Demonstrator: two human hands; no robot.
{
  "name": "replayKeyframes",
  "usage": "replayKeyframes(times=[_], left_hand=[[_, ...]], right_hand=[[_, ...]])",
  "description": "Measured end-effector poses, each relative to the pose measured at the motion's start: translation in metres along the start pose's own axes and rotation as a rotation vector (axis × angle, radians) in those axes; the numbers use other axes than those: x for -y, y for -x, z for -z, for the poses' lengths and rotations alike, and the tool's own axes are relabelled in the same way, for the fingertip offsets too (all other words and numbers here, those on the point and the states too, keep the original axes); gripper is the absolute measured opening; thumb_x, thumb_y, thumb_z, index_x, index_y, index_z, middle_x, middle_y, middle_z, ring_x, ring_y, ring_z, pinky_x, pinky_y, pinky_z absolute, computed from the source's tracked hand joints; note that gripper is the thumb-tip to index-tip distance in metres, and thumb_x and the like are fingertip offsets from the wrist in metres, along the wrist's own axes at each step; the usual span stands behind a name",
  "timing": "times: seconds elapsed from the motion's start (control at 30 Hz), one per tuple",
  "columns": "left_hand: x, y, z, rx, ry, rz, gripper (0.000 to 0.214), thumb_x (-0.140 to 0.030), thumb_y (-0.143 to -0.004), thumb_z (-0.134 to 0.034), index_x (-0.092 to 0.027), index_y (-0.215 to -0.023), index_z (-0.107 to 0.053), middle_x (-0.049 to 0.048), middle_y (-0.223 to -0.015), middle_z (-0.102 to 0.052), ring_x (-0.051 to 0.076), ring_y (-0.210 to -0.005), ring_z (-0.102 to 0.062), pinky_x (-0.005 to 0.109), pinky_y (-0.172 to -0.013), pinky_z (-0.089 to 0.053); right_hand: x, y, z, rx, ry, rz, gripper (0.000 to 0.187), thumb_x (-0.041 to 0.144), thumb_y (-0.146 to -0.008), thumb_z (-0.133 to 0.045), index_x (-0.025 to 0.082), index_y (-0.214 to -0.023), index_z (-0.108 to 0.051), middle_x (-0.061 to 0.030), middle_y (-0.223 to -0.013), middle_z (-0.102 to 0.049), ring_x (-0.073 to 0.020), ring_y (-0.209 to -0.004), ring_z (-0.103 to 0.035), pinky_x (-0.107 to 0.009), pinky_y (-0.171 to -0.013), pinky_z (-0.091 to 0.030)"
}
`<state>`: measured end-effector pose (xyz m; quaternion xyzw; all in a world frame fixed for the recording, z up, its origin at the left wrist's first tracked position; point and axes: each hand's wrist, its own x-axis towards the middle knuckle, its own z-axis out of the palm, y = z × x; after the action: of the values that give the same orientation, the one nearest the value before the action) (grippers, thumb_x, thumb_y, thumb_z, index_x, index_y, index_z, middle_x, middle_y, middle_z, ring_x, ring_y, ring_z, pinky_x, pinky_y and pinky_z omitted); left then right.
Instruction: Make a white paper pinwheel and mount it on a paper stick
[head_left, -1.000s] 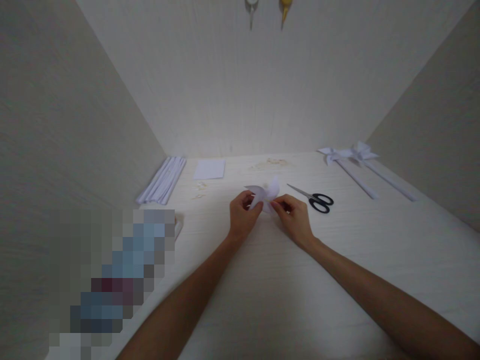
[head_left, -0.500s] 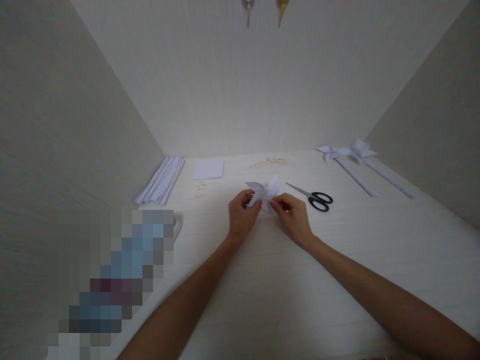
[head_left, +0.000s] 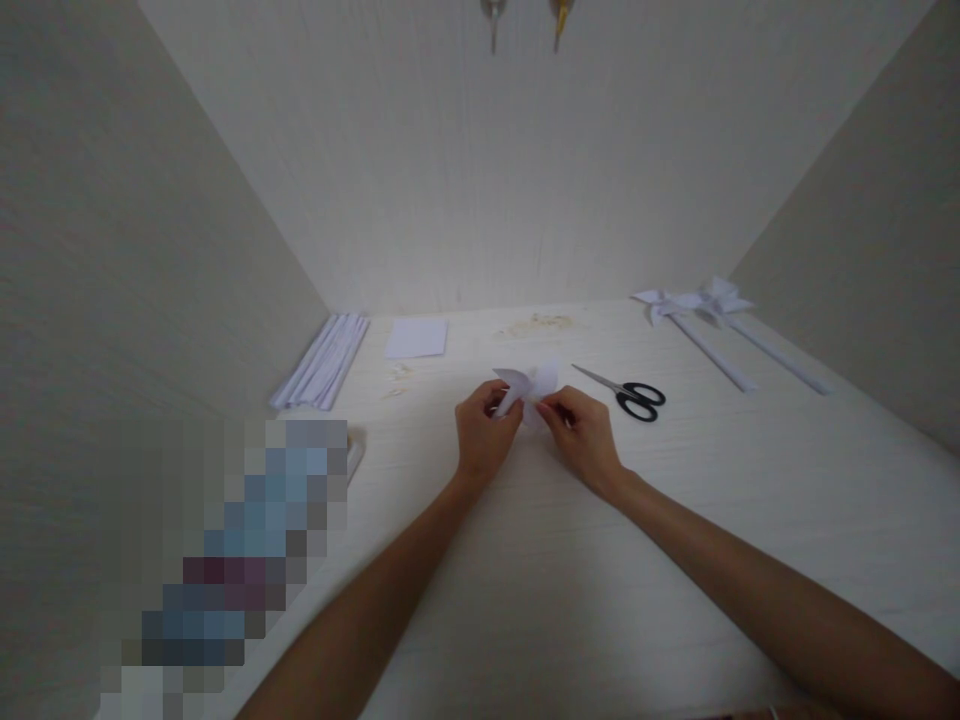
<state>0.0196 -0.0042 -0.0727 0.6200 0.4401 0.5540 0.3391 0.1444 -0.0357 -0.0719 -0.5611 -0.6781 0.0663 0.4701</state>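
Observation:
A white paper pinwheel (head_left: 545, 378) with curled blades is held up over the middle of the table. My left hand (head_left: 487, 430) is closed on its left side, thumb pressing near the centre. From the right, my right hand (head_left: 579, 425) pinches with thumb and forefinger close to the pinwheel's centre. A small pale bit shows at those fingertips, but I cannot make out what it is. Black-handled scissors (head_left: 628, 394) lie just right of my right hand, blades pointing left and away from me.
Rolled white paper sticks (head_left: 322, 362) lie bundled at the left. Beside them is a square paper stack (head_left: 417, 338). Thin pale pieces (head_left: 546, 322) are scattered near the back wall. Two finished pinwheels on paper sticks (head_left: 712, 350) lie at the back right. A blurred-out patch (head_left: 247, 560) covers the left edge.
The pinwheel's blades have shifted slightly, and the right rear blade looks broader and lower. Both hands keep nearly the same place and grip.

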Motion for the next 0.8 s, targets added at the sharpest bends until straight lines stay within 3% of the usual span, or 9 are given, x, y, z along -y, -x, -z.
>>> replayKeyframes(times=[0.2, 0.5, 0.63, 0.8], left_hand=[[-0.0005, 0.0019, 0.0006, 0.007, -0.071, -0.07, 0.016, -0.015, -0.062, -0.058, -0.016, -0.078, -0.059, 0.0015, -0.07, -0.065, 0.012, -0.062, -0.06, 0.022, -0.059, -0.047], [-0.003, 0.001, 0.0006, 0.012, -0.058, -0.04, 0.014, -0.012, -0.06, -0.058, -0.015, -0.073, -0.059, 0.0011, -0.068, -0.064, 0.012, -0.06, -0.059, 0.022, -0.058, -0.047], [-0.003, 0.0001, 0.0005, -0.007, -0.054, -0.027, 0.014, -0.012, -0.06, -0.057, -0.015, -0.074, -0.059, 0.0018, -0.068, -0.064, 0.012, -0.061, -0.06, 0.022, -0.058, -0.047], [-0.0042, 0.0015, -0.0005, 0.022, -0.057, -0.032, 0.013, -0.012, -0.061, -0.057, -0.015, -0.074, -0.059, 0.0011, -0.067, -0.064, 0.011, -0.06, -0.059, 0.022, -0.058, -0.047]], right_hand=[[-0.0004, 0.0016, 0.0, 0.005, 0.056, 0.007, 0.029, 0.028, -0.082, -0.042, 0.017, -0.057, -0.052, 0.0005, -0.051, -0.046, -0.0113, -0.048, -0.04, -0.024, -0.048, -0.028], [-0.0004, 0.0014, 0.0001, -0.06, -0.026, 0.023, 0.016, 0.025, -0.077, -0.052, 0.017, -0.064, -0.058, -0.0009, -0.058, -0.055, -0.0118, -0.052, -0.045, -0.023, -0.05, -0.034], [-0.0011, 0.0015, -0.002, 0.0, 0.01, -0.038, 0.028, 0.033, -0.078, -0.05, 0.016, -0.056, -0.056, -0.0009, -0.051, -0.054, -0.0111, -0.046, -0.044, -0.023, -0.046, -0.03], [-0.0004, 0.0014, -0.0027, 0.086, 0.137, -0.049, 0.042, 0.037, -0.085, -0.035, 0.018, -0.048, -0.045, -0.0005, -0.045, -0.047, -0.0117, -0.043, -0.041, -0.025, -0.046, -0.025]])
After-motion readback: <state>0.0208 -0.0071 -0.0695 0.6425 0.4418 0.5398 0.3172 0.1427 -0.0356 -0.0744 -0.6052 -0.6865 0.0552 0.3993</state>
